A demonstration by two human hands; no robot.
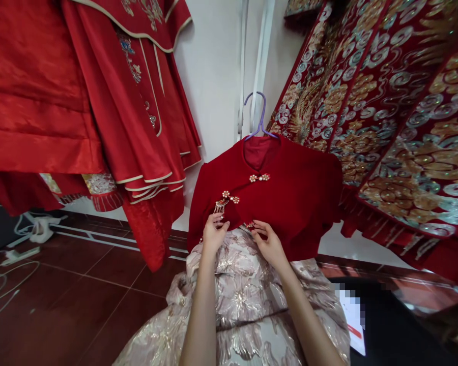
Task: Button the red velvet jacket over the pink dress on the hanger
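Observation:
A short red velvet jacket (290, 203) hangs on a purple hanger (262, 114) in front of me, over a pale pink and gold floral dress (240, 300). Flower-shaped beaded fasteners (260, 178) run down its slanted front opening. My left hand (216, 233) has its fingers curled at the jacket's lower front edge, just under a beaded tassel ornament (220, 205). At the lowest fastener (249, 224), my right hand (270, 246) grips the hem with bent fingers. The fingertips partly hide the cloth they touch.
Red garments (137, 101) hang at the left, and a heavily embroidered red garment (397, 112) hangs at the right. White rack poles (261, 51) stand behind the hanger. White cables (7, 284) lie on the dark tiled floor. A phone with a lit screen (353, 325) rests on a black surface.

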